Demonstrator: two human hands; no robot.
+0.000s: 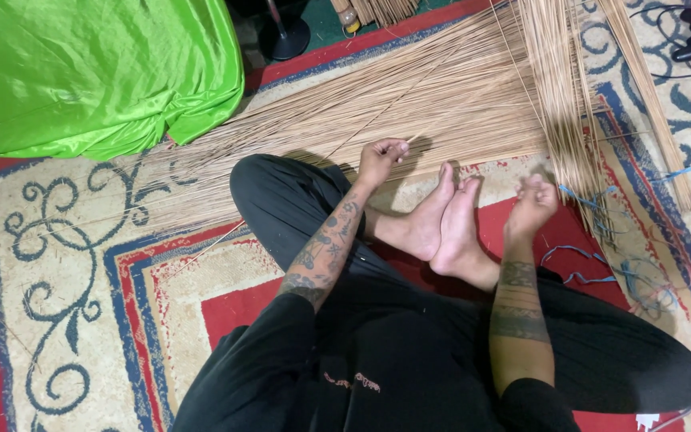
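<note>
A patterned red, cream and blue carpet (81, 264) covers the floor, with a bright green cloth (89, 72) bunched at its upper left and a broad fan of thin tan sticks (409, 104) spread across the top, a second bundle of sticks (569, 120) lying crosswise over them at the right. The person sits cross-legged in black clothes (bare feet (441, 224) together), blue strings (593, 240) scattered near the right knee. The left hand (381, 160) pinches a single stick at the fan's edge, while the right hand (531, 204), fingers curled shut, grips the crosswise bundle's lower ends.
</note>
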